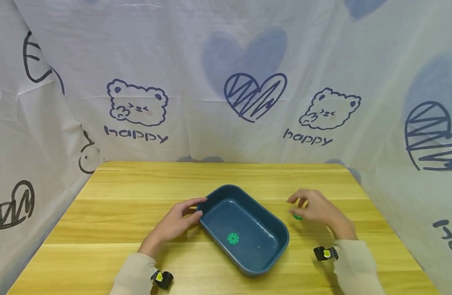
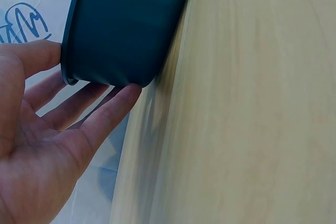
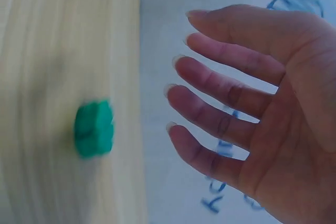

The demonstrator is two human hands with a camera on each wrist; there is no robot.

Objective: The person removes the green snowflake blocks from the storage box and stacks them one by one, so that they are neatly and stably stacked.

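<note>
A dark blue rectangular plastic basin (image 1: 248, 229) sits slantwise on the wooden table. Inside it lies a flat green notched disc (image 1: 233, 238). My left hand (image 1: 179, 219) touches the basin's left end, thumb and index fingertips at the rim. In the left wrist view, the other fingers of the left hand (image 2: 58, 135) reach along the outside wall, fairly straight. To the right of the basin, my right hand (image 1: 316, 208) hovers above a small green piece (image 3: 94, 128) on the table, blurred in the right wrist view. Nothing is between the loosely bent fingers (image 3: 210, 108).
The wooden table (image 1: 137, 180) bears the basin and the green piece. White cloth (image 1: 196, 82) with printed bears and hearts hangs behind the table and at both sides. Each wrist carries a black strapped device (image 1: 325, 253).
</note>
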